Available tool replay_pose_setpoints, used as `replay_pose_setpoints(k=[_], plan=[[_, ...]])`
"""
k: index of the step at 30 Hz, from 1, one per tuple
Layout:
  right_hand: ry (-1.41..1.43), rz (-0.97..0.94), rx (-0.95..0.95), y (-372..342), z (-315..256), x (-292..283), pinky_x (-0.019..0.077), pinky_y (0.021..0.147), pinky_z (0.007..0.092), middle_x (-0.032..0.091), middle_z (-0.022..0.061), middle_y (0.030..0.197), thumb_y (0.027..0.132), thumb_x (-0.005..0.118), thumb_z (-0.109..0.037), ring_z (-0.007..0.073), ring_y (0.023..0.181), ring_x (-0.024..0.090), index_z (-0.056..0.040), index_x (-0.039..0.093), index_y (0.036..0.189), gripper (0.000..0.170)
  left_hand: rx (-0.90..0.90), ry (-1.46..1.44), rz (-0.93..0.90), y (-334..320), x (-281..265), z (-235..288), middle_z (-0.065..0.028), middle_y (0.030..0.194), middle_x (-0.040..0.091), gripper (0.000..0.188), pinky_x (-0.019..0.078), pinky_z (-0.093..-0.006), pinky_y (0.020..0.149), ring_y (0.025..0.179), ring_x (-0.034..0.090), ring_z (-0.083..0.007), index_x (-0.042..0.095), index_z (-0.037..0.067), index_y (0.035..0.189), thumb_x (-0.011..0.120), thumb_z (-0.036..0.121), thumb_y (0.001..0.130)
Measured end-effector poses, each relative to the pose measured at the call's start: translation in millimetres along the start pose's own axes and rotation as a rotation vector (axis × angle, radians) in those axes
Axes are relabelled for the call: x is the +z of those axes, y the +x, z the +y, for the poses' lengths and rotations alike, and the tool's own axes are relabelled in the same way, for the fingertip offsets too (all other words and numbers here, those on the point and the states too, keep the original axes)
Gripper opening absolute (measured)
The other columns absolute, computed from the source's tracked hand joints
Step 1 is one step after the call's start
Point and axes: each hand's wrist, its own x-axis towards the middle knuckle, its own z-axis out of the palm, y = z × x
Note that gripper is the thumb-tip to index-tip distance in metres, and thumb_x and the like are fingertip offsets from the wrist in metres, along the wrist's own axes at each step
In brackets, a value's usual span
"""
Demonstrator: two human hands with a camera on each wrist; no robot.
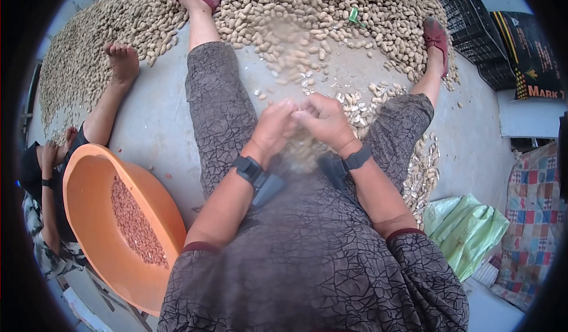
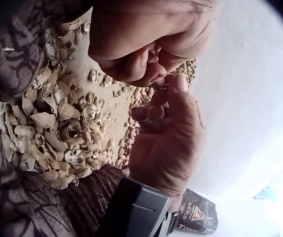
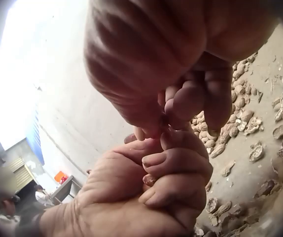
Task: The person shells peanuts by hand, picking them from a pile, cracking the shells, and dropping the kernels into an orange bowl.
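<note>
Both hands meet fingertip to fingertip above the lap in the head view, the left hand (image 1: 271,132) against the right hand (image 1: 325,121). Between the fingertips a small dark reddish peanut (image 3: 165,119) is pinched, mostly hidden by them. Curled left fingers also hold a brown peanut kernel (image 3: 149,179) against the palm, seen in the right wrist view. The right thumb and index finger press at the left fingertips. Under the hands, empty peanut shells (image 2: 57,128) lie heaped between the legs.
Unshelled peanuts (image 1: 307,4) spread in a large heap ahead. At left stands an orange basin (image 1: 89,196) holding red kernels (image 1: 137,222), beside another person's bare foot (image 1: 122,63). A green sack (image 1: 464,228), black crates (image 1: 464,18) and a printed black bag (image 1: 529,54) are at right.
</note>
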Motion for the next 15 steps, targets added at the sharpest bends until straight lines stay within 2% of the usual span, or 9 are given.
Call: replay_pose_setpoints(k=[2, 6, 8, 9, 11, 15], plan=[[-0.377, 0.021, -0.318, -1, -5, 0, 0.0451, 0.053, 0.023, 0.06, 0.0015, 0.064, 0.078, 0.067, -0.014, 0.0073, 0.058, 0.056, -0.0034, 0.061, 0.081, 0.012, -0.008, -0.01, 0.024, -2, 4, 1, -0.0008, 0.074, 0.053, 0.021, 0.0319, -0.019, 0.045, 0.053, 0.042, -0.0062, 0.055, 0.005, 0.09, 0.045, 0.022, 0.096], [-0.433, 0.046, -0.409, -1, -4, 3, 0.0448, 0.053, 0.0235, 0.058, 0.0039, 0.062, 0.076, 0.067, -0.012, 0.0078, 0.056, 0.054, -0.0039, 0.061, 0.081, 0.011, -0.037, -0.021, 0.078, -3, 5, 3, -0.0012, 0.074, 0.053, 0.022, 0.0325, -0.0194, 0.045, 0.054, 0.043, -0.0066, 0.054, 0.004, 0.089, 0.043, 0.022, 0.096], [-0.238, 0.056, -0.148, -3, -9, 3, 0.0473, 0.053, 0.0341, 0.061, 0.0126, 0.064, 0.076, 0.064, -0.015, 0.0209, 0.056, 0.062, -0.0016, 0.06, 0.076, 0.014, -0.056, -0.015, 0.061, 1, 0, 0, -0.0012, 0.073, 0.053, 0.022, 0.0324, -0.0191, 0.045, 0.055, 0.044, -0.0066, 0.055, 0.004, 0.089, 0.043, 0.021, 0.096], [-0.239, 0.056, -0.148, -2, -5, 3, 0.0473, 0.053, 0.0341, 0.061, 0.0126, 0.064, 0.076, 0.064, -0.015, 0.0209, 0.056, 0.062, -0.0016, 0.06, 0.076, 0.014, -0.056, -0.015, 0.06, 3, -2, -1, -0.0012, 0.073, 0.053, 0.022, 0.0324, -0.0191, 0.045, 0.055, 0.044, -0.0066, 0.055, 0.004, 0.089, 0.043, 0.021, 0.096], [-0.089, 0.071, 0.036, 1, 5, 2, 0.0467, 0.051, 0.0327, 0.06, 0.0106, 0.062, 0.078, 0.063, -0.014, 0.0182, 0.056, 0.061, -0.0007, 0.059, 0.076, 0.014, -0.021, 0.014, -0.034, 5, -5, -3, -0.0009, 0.073, 0.053, 0.021, 0.0318, -0.0186, 0.045, 0.055, 0.044, -0.0064, 0.056, 0.003, 0.092, 0.044, 0.02, 0.095], [0.065, 0.067, 0.12, 1, 8, -2, 0.0461, 0.05, 0.0295, 0.06, 0.0087, 0.064, 0.079, 0.061, -0.012, 0.0156, 0.058, 0.06, 0.0003, 0.058, 0.078, 0.013, -0.027, 0.049, -0.016, 1, 0, 0, -0.0008, 0.074, 0.057, 0.014, 0.0327, -0.0157, 0.042, 0.055, 0.047, -0.0034, 0.056, 0.005, 0.091, 0.05, 0.017, 0.094]])
